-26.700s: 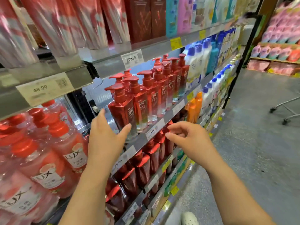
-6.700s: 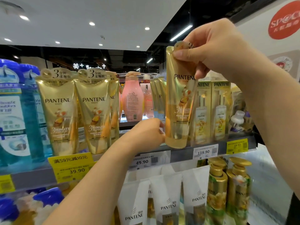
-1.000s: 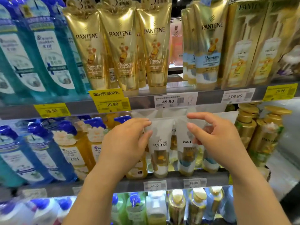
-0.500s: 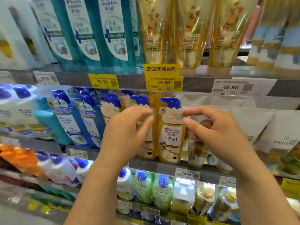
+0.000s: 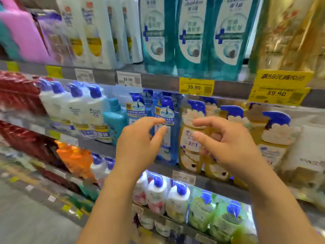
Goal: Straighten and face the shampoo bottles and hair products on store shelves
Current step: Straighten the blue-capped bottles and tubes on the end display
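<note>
Both my hands hover in front of the middle shelf, fingers loosely curved and holding nothing. My left hand [image 5: 140, 143] is in front of a blue pump shampoo bottle [image 5: 167, 120]. My right hand [image 5: 226, 145] partly covers a golden 2-in-1 pump bottle [image 5: 189, 147] with a blue pump head. Further golden bottles [image 5: 274, 138] stand to the right. White bottles with blue caps [image 5: 91, 110] and a teal bottle [image 5: 114, 118] stand to the left. The frame is blurred by motion.
The upper shelf holds tall teal bottles [image 5: 191, 32], white bottles [image 5: 95, 30] and a pink pack [image 5: 22, 30]. Yellow price tags [image 5: 196, 86] line the shelf edge. The lower shelf has white and green pump bottles [image 5: 177, 198]. Orange packs [image 5: 73, 157] and the grey floor [image 5: 26, 217] lie to the left.
The view has swung left along the shelf. Both hands have moved left with it, from the golden 2-in-1 bottles toward the blue bottles, still holding nothing.
</note>
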